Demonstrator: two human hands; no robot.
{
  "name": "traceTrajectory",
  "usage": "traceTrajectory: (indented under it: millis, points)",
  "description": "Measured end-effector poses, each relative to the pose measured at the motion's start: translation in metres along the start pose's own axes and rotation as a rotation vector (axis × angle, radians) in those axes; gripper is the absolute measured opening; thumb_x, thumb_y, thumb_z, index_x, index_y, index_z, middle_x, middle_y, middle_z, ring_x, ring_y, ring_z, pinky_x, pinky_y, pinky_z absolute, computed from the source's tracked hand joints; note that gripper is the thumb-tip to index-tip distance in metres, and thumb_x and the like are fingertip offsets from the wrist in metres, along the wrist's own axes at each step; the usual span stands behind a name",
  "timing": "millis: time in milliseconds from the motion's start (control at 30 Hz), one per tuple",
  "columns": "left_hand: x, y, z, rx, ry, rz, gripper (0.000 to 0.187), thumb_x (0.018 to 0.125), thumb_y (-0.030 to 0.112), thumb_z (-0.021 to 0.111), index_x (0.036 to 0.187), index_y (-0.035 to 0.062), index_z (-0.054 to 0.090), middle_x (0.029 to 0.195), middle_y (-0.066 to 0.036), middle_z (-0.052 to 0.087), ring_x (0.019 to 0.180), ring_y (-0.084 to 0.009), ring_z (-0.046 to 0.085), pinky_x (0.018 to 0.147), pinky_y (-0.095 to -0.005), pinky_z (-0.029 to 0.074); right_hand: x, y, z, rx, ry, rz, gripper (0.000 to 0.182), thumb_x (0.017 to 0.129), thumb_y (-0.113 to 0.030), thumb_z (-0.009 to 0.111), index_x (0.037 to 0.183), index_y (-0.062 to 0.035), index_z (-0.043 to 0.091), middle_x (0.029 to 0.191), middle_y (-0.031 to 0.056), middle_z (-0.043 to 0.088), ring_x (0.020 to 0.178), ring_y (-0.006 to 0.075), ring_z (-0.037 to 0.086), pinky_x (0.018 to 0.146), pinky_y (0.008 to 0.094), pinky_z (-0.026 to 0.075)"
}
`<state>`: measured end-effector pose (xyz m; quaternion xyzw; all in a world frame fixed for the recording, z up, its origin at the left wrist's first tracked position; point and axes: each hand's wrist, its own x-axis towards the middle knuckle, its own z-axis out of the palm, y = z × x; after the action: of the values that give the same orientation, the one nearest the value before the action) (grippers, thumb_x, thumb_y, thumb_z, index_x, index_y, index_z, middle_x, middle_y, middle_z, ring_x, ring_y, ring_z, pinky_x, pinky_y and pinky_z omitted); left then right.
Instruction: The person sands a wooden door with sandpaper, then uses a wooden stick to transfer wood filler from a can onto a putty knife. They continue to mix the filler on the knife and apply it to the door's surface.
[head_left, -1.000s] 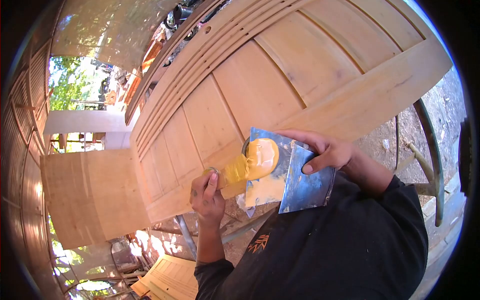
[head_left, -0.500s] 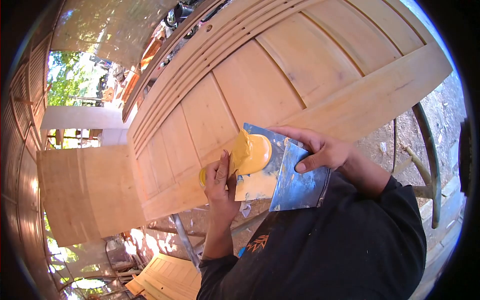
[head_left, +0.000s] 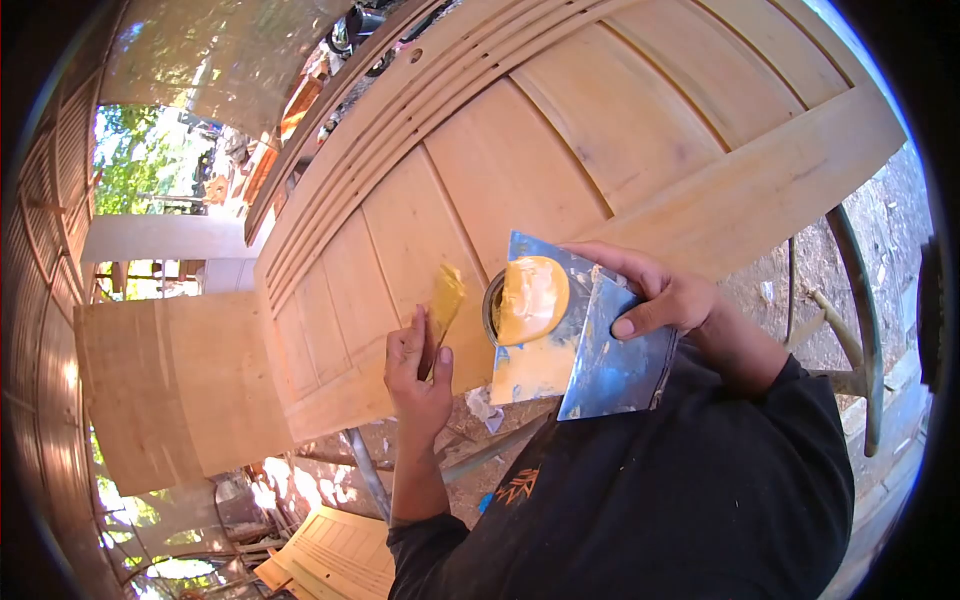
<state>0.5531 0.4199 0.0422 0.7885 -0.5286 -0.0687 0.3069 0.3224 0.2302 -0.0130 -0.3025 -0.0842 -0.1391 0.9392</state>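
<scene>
My left hand (head_left: 418, 385) is closed around a small putty knife (head_left: 445, 305), its blade coated in yellow paste. To the right, my right hand (head_left: 665, 300) grips a blue metal plate (head_left: 625, 350) near its right side, thumb on top. A smooth mound of yellow paste (head_left: 533, 298) lies on the plate's left part, with a thinner smear below it. Behind the plate's left edge shows part of a round dark rim (head_left: 491, 308). Both tools are above a wooden panelled door (head_left: 510, 180). The putty knife is apart from the plate.
The door rests on metal legs (head_left: 865, 330) at the right. A flat wooden board (head_left: 180, 385) is at the left, and another panelled door (head_left: 335, 550) lies lower down. Wood pieces and a corrugated wall stand around the work area.
My left hand has drawn the putty knife away from the paste, to the left. The plate in my right hand has shifted slightly right, and the round rim has come into view.
</scene>
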Motion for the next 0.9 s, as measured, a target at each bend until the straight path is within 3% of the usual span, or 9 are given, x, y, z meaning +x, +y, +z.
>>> traceTrajectory:
  millis: [100,200,300,400,600,900]
  points:
    - [0.008,0.009,-0.001,-0.142,0.068,0.148,0.044,0.079,-0.005,0.058,0.123,-0.0006,0.054,0.093,-0.008,0.052,0.079,-0.0157,0.052,0.07,-0.0294,0.045,0.006,0.003,-0.005,-0.052,-0.015,0.037,0.081,0.075,0.008,0.06,0.143,-0.001,0.017,0.138,0.0107,0.039,0.127,0.0172,0.038,0.104,0.0322,0.033]
    - [0.004,0.003,0.008,-0.187,0.137,0.084,0.033,0.08,-0.003,0.058,0.113,-0.0003,0.057,0.094,-0.011,0.053,0.078,-0.018,0.055,0.07,-0.0295,0.046,0.01,0.003,-0.001,-0.02,-0.006,0.044,0.081,0.076,0.009,0.06,0.143,-0.0011,0.016,0.138,0.0106,0.039,0.127,0.0171,0.039,0.104,0.0323,0.033]
    - [0.004,-0.011,0.007,0.018,0.137,0.231,0.025,0.08,-0.001,0.059,0.105,0.0012,0.057,0.097,-0.014,0.056,0.077,-0.0215,0.058,0.069,-0.0291,0.047,0.01,0.003,0.002,0.021,0.032,0.078,0.084,0.072,0.011,0.061,0.143,-0.0001,0.018,0.14,0.0112,0.038,0.128,0.0184,0.038,0.105,0.0335,0.032]
    - [0.01,-0.001,0.016,-0.069,0.218,0.31,0.031,0.08,0.0,0.062,0.111,0.0027,0.058,0.101,-0.016,0.058,0.077,-0.0238,0.06,0.068,-0.0302,0.049,0.013,0.006,-0.001,0.008,-0.02,0.074,0.083,0.072,0.01,0.062,0.143,0.0,0.018,0.14,0.0113,0.037,0.129,0.0184,0.037,0.105,0.0333,0.031]
    - [0.014,0.02,0.016,0.15,0.22,0.512,0.047,0.075,-0.001,0.066,0.121,0.0049,0.056,0.101,-0.015,0.059,0.079,-0.0253,0.061,0.068,-0.0322,0.051,0.016,0.012,-0.001,-0.015,-0.057,0.056,0.078,0.077,0.007,0.06,0.143,-0.0005,0.018,0.137,0.0107,0.04,0.127,0.017,0.039,0.104,0.0314,0.033]
    - [0.004,0.001,0.024,0.235,0.175,0.445,0.055,0.073,-0.006,0.065,0.125,0.0042,0.054,0.094,-0.016,0.06,0.077,-0.028,0.06,0.067,-0.0351,0.05,0.012,0.006,0.0,-0.027,-0.049,0.06,0.082,0.073,0.012,0.059,0.143,0.0011,0.018,0.141,0.0118,0.036,0.13,0.0187,0.034,0.106,0.0323,0.029]
